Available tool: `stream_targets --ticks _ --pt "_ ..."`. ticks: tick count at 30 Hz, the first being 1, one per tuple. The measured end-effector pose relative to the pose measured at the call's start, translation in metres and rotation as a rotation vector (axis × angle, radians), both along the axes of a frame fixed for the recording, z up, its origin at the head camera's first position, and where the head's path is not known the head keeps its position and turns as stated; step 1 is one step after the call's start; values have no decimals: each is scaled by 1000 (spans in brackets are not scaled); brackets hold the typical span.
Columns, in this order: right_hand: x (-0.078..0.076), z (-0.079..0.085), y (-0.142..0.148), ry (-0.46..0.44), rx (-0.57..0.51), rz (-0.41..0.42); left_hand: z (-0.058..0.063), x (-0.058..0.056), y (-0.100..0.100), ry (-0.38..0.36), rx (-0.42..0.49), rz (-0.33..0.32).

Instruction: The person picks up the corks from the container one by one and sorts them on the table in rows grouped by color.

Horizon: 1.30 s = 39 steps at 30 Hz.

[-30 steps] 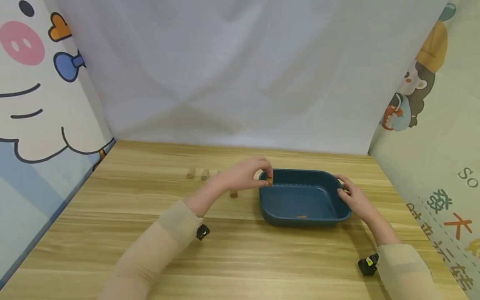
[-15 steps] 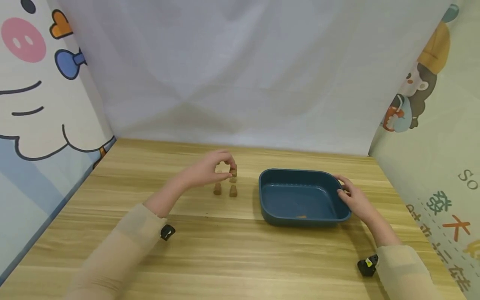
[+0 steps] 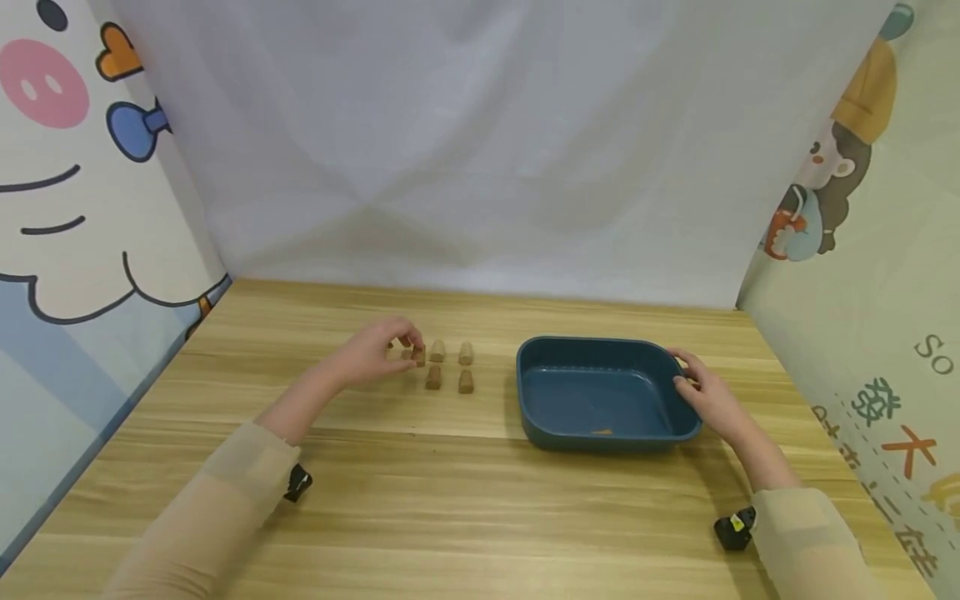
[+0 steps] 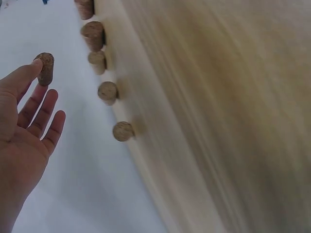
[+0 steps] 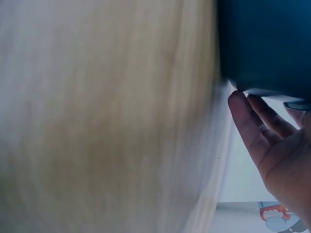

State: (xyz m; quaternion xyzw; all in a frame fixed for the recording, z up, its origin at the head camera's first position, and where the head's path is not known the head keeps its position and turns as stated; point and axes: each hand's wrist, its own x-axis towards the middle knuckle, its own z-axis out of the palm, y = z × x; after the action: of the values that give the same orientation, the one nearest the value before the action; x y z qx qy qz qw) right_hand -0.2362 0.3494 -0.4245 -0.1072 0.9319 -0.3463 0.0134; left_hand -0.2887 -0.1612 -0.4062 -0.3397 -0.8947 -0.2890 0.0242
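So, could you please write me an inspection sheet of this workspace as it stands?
Surface: wooden table, light grain.
Job's things: five corks in the head view; four stand left of the tray at; the fifth cork is at the left hand's fingers. Blue tray holds a small orange speck.
Clutter: nothing seen.
Hands: left hand pinches the fifth cork; right hand rests on the tray's right rim.
Cables: nothing seen.
Surroundings: white cloth backdrop, cartoon panels at both sides.
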Motion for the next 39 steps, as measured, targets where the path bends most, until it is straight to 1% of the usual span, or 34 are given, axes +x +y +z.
stream_targets --ticks 3,8,12,17,20,24,33,39 --pt "0 0 1 1 4 0 -8 -2 -5 -9 -13 4" --pt "-1 -1 1 9 7 5 -18 -4 -10 -75 -43 14" --pt "0 0 1 10 4 4 -22 -4 -11 -116 -59 30" --pt "1 0 0 7 5 -2 -27 -5 -14 -127 -87 31" --pt "1 0 0 10 5 -6 -29 -5 -13 -133 -90 28" --pt "0 1 0 11 7 -6 -28 -5 -12 -149 -83 39" --pt "0 0 0 -2 13 -6 -29 -8 -10 -188 -115 41" --pt "-1 -1 2 -3 13 -2 -28 -7 -10 -210 -102 49"
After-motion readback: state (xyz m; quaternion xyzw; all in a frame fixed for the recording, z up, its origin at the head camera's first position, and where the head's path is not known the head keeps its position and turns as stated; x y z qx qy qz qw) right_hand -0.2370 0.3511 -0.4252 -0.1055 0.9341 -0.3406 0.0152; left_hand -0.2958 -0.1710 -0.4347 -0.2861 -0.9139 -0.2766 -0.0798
